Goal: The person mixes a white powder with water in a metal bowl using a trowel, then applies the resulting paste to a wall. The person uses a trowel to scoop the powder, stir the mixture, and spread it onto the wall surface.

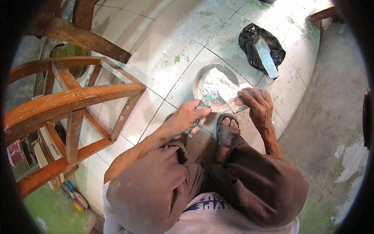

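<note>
Two bare hands hold things at mid-frame: the left hand's (pixel 187 117) fingers curl around a paste-smeared tool (pixel 204 103), the right hand's (pixel 258 102) close over a flat, white-coated plate (pixel 232 96). Both things partly block the lower rim of a round tub (pixel 198 84) of white paste (pixel 216 80), just above centre. A sandal (pixel 226 135) sits just below. Upper right, a light-blue strip (pixel 266 58) lies across a black plastic bag (pixel 247 42); an orange-brown wooden frame (pixel 105 92) crowds the left, under a dark beam (pixel 87 39).
</note>
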A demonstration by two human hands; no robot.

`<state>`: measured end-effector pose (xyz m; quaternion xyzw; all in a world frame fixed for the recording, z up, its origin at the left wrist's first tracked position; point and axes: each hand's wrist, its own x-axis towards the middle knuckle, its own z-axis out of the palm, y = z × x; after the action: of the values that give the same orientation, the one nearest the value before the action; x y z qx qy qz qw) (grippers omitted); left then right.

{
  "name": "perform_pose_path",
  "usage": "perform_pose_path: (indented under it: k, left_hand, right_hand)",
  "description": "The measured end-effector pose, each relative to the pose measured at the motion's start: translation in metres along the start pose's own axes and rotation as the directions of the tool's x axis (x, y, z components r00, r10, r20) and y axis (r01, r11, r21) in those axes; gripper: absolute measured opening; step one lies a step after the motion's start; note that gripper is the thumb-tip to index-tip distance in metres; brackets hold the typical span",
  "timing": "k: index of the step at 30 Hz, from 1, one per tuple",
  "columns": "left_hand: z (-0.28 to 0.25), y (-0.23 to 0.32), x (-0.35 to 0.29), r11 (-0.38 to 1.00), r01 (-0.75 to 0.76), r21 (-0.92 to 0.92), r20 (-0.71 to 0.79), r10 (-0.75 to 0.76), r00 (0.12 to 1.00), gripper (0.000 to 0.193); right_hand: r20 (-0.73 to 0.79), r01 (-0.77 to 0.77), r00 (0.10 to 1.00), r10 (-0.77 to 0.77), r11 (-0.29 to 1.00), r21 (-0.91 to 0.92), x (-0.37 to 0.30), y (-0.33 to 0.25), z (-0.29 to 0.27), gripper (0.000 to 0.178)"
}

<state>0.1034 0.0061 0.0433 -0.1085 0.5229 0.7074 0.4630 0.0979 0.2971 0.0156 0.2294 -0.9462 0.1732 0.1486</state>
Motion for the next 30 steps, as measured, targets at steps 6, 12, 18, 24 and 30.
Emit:
perform_pose_path:
  k: [6,12,18,24,30]
  left_hand:
    - [-0.002,0.000,-0.005,0.996,0.012,0.083,0.003,-0.012,1.000,0.028]
    - [-0.002,-0.009,-0.005,0.986,0.035,0.166,0.027,-0.040,0.999,0.022]
    - [-0.003,-0.017,-0.009,0.938,0.048,0.344,-0.077,-0.023,0.997,0.023]
    - [-0.012,-0.030,-0.009,0.913,0.053,0.404,-0.127,-0.002,0.992,0.027]
    - [-0.010,-0.035,-0.006,0.910,0.082,0.406,-0.170,-0.012,0.985,0.031]
  right_hand:
    - [-0.007,0.069,0.998,-0.069,0.994,0.082,0.008,-0.004,0.009,0.035]
    - [0.036,0.045,0.998,-0.047,0.998,0.040,0.005,-0.021,0.025,0.036]
    - [0.039,0.008,0.999,-0.009,0.999,0.032,0.008,-0.033,0.041,0.039]
    - [0.056,-0.052,0.997,0.047,0.994,0.098,0.008,-0.040,0.057,0.041]
    - [0.075,-0.071,0.995,0.068,0.996,0.046,0.002,-0.049,0.064,0.041]
